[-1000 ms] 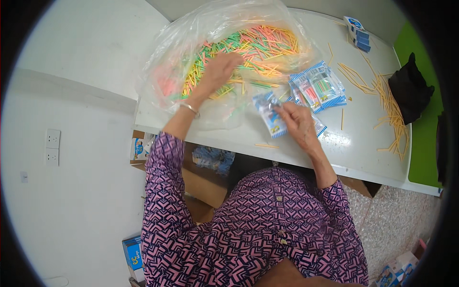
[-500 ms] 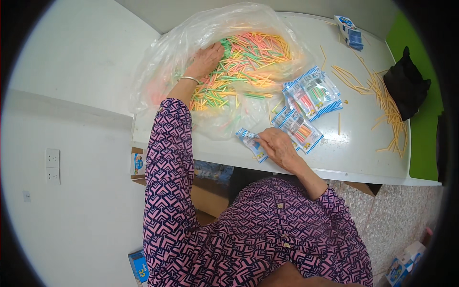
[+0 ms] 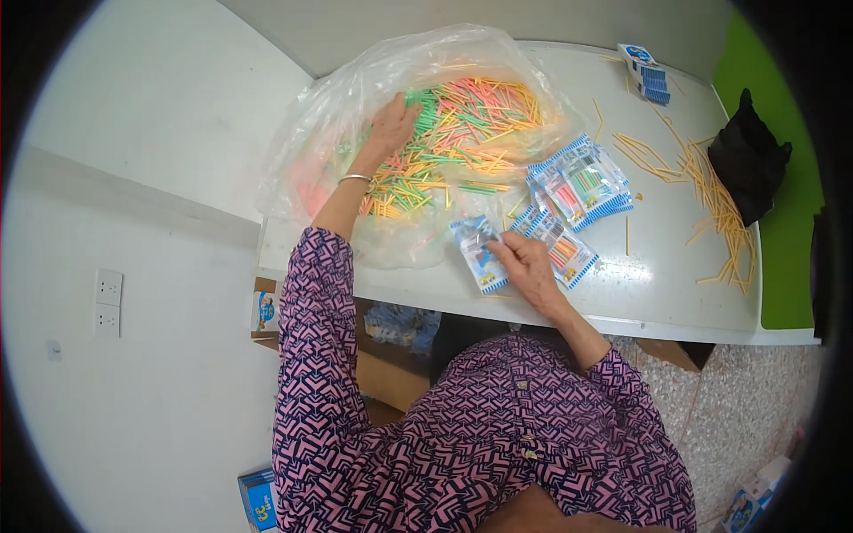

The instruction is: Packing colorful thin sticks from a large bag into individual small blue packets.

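Note:
A large clear plastic bag [image 3: 306,133] lies wide open on the table, full of thin pink, yellow and green sticks [image 3: 484,111]. My left hand [image 3: 391,124] reaches inside, its fingers bent at a cluster of green sticks [image 3: 428,108]; the fingertips are partly hidden, so their grip is unclear. Between the thumb and fingers of my right hand [image 3: 529,266] is a small blue-and-white packet [image 3: 480,258], held by its right side near the table's front edge. Beside that hand lie similar packets [image 3: 569,253] with coloured sticks showing through their windows.
More filled packets [image 3: 586,182] overlap farther back. Long pale yellow sticks [image 3: 720,209] are strewn along the right, next to a black bag [image 3: 751,155] and a green panel [image 3: 791,258]. Blue-and-white packs [image 3: 647,73] stand in the back right corner. A white wall [image 3: 178,355] bounds the left.
My right hand has raised and turned the packet, so more of its face shows. My left hand stays in the bag beside the green sticks, with its fingers shifted slightly. The view has tilted a little.

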Demonstrator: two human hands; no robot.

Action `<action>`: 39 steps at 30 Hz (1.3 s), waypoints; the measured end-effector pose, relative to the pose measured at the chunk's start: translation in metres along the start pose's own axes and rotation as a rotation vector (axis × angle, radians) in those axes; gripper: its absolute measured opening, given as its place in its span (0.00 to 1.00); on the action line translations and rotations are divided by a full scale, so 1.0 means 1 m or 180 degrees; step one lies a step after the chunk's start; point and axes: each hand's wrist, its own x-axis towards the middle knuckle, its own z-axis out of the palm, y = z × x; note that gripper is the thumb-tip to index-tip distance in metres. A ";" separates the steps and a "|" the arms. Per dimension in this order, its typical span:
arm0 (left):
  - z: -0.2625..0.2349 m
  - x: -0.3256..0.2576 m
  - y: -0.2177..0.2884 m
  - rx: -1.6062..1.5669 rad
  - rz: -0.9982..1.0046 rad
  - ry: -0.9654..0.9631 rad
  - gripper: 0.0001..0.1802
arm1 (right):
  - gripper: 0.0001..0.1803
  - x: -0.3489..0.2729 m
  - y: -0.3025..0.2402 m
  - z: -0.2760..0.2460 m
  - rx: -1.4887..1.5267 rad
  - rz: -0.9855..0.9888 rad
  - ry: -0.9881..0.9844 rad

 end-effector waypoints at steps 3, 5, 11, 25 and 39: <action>-0.004 -0.013 0.016 -0.2593 -0.0581 -0.0203 0.14 | 0.10 0.010 -0.013 -0.004 0.0860 0.0658 0.0220; 0.003 -0.025 0.025 -0.3773 -0.0909 -0.0204 0.14 | 0.08 0.029 -0.020 -0.002 0.2165 0.0911 0.0565; 0.045 -0.041 0.082 -0.5797 -0.1623 -0.0275 0.11 | 0.11 0.099 -0.002 0.015 0.4528 0.1223 0.1391; 0.071 -0.046 0.082 -0.5850 -0.1395 0.0733 0.12 | 0.11 0.113 0.007 0.018 0.4486 0.1213 0.1565; 0.009 -0.042 0.097 -0.5121 -0.0599 0.0205 0.13 | 0.11 0.071 -0.011 -0.050 0.1788 0.1117 -0.0078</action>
